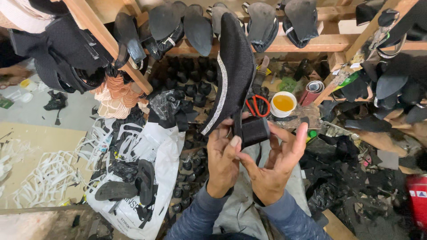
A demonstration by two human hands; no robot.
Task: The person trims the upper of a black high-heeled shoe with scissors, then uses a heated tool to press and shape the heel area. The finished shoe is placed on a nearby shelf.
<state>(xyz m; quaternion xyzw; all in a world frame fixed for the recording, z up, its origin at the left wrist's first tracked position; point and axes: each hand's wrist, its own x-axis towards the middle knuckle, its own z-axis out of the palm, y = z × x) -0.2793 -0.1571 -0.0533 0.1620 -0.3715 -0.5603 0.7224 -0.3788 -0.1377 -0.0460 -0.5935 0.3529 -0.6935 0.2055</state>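
Head view, looking down at both hands mid-frame. Left hand (223, 158) is clenched around the back end of a black shoe upper (232, 71), thumb pressed on the lower edge. That upper stands nearly upright, toe end pointing to the top centre of the frame, with a strip of silver studs (216, 100) running down its left edge. Right hand (276, 162) is just beside it, palm open and fingers spread, thumb and fingertips touching a black strap piece (254, 130) at the bottom of the upper; cannot tell whether it really pinches it.

Behind the upper, right of centre: red-handled scissors (258, 106), partly hidden, and just beside them a white cup of amber glue (283, 103). A rolled sheet (312, 90) lies to the right of the cup.

Top of frame: wooden rack (307, 43) with black soles and uppers (262, 22) hung along it. Centre, below the rack: a pile of black heel blocks (189, 84). Lower left: a white plastic sack (162, 155) with black sole pieces (146, 180) on it, and further left white cut strips (49, 175) on the floor. Lower right edge: a red cylinder (418, 204), partly cut off. Blue-grey sleeves (195, 220) at the bottom.
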